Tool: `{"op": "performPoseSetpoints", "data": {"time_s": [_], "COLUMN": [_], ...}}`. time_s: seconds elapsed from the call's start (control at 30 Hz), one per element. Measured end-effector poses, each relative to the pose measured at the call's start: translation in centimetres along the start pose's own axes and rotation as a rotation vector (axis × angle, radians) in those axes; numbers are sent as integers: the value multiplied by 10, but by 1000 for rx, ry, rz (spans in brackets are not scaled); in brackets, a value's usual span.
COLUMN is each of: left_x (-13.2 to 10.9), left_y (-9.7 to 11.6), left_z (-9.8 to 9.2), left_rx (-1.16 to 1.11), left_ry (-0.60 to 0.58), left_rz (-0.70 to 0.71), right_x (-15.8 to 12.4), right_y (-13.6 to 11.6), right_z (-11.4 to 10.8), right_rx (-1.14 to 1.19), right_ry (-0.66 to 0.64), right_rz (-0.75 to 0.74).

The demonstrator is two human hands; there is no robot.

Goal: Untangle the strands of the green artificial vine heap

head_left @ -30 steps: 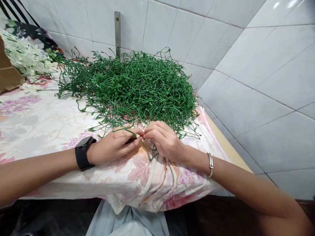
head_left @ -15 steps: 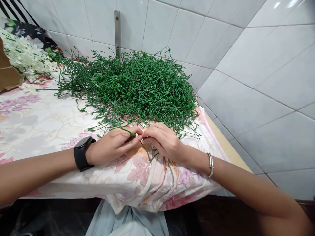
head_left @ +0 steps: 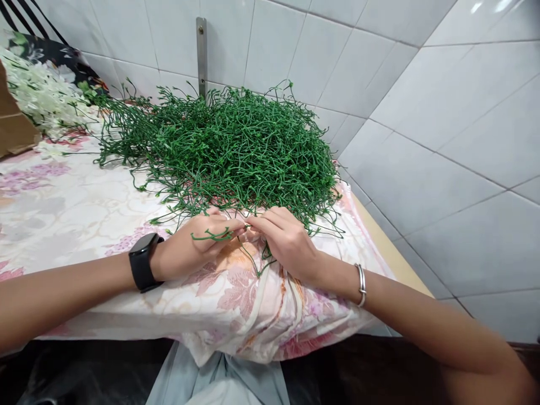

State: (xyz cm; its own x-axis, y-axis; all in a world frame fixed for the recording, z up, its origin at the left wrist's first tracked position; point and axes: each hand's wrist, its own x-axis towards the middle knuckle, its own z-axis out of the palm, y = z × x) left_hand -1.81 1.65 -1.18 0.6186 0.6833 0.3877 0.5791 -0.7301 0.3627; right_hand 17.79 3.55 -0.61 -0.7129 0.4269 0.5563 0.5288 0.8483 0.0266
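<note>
Two white tiled walls [head_left: 422, 112] meet behind a counter [head_left: 392, 253] draped in floral cloth [head_left: 71, 208], heaped with green stems [head_left: 228, 146]. At the heap's near edge, left hand [head_left: 192, 247] and right hand [head_left: 289, 244] pinch one stem [head_left: 211, 236] between their fingers [head_left: 261, 224]; it lies crosswise, free end pointing left.

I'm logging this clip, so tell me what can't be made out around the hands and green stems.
Head view: what the right hand does to the stem pinched in the left hand; its own fingers cover the spot.
Head view: the cardboard box, cut off by the left edge.
Head view: the bottom of the green pile, buried under its own stems.
</note>
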Motion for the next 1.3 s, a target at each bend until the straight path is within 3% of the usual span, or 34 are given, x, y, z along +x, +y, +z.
{"op": "performPoseSetpoints", "data": {"time_s": [0.1,0.3,0.8,0.87,0.97,1.17,1.3], "left_x": [0,1,1,-3,-10,-7,-2], "left_y": [2,5,9,10,10,9,8], "left_z": [-3,-6,-6,-8,-11,-12,-12], "left_rx": [-28,-45,-63,-63,-86,-134,-221], "left_ry": [26,-59,37,84,210,241,253], "left_rz": [-20,-31,39,47,35,-222,-299], "right_x": [2,5,3,1,-3,2,8], "right_y": [-1,-5,-10,-2,14,22,22], "right_z": [-1,-3,1,2,2,-2,-8], "right_rx": [-59,-208,-194,-151,-65,40,129], "right_ry": [-10,75,172,198,252,187,247], "right_rz": [-59,-140,-75,19,279,295,368]}}
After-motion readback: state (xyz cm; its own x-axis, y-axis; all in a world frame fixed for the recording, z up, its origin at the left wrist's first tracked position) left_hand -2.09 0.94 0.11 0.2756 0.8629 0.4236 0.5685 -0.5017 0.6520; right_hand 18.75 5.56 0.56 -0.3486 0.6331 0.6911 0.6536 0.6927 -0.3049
